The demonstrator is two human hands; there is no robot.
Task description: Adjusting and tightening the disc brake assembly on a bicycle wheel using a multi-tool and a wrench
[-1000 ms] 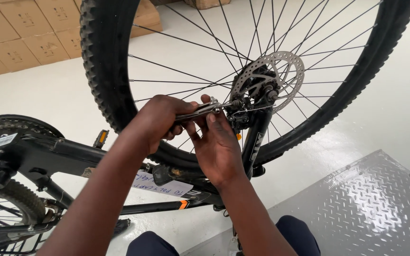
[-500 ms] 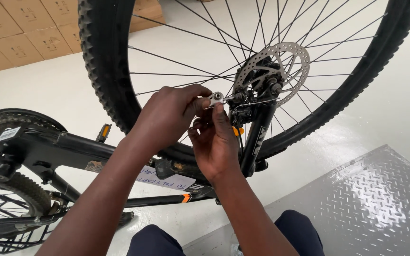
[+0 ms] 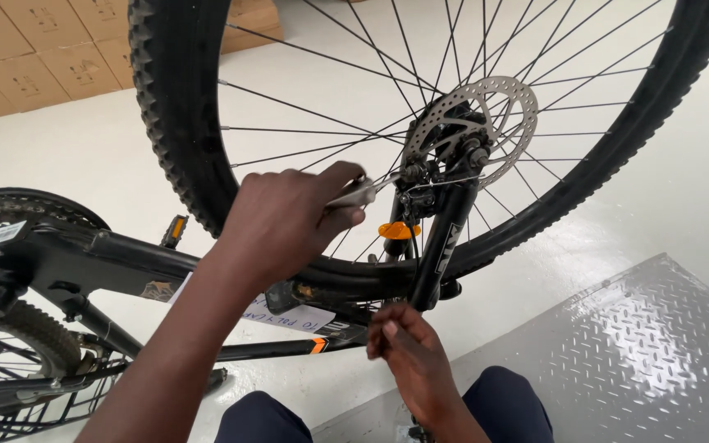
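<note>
An upturned black bicycle lies in front of me, its front wheel (image 3: pixel 182 123) raised with a silver brake disc (image 3: pixel 473 123) at the hub. My left hand (image 3: pixel 289 221) is closed on a slim metal tool (image 3: pixel 363 193) whose tip points at the brake caliper (image 3: pixel 424 176) beside the disc. My right hand (image 3: pixel 408 349) sits lower, by the bottom of the black fork leg (image 3: pixel 441 246), fingers curled; I cannot see whether anything is in them. An orange reflector (image 3: pixel 398 230) hangs in the spokes.
The bicycle frame (image 3: pixel 108 258) with a white paper tag (image 3: pixel 289 316) runs left to a rear cog and a wire basket (image 3: pixel 18 406). Cardboard boxes (image 3: pixel 34 57) stand at the back left. A grey tread-plate panel (image 3: pixel 617 353) lies on the white floor at right.
My right hand has dropped from the brake caliper down to the bottom of the fork leg. My left hand stays at the caliper with the tool. The view has shifted slightly.
</note>
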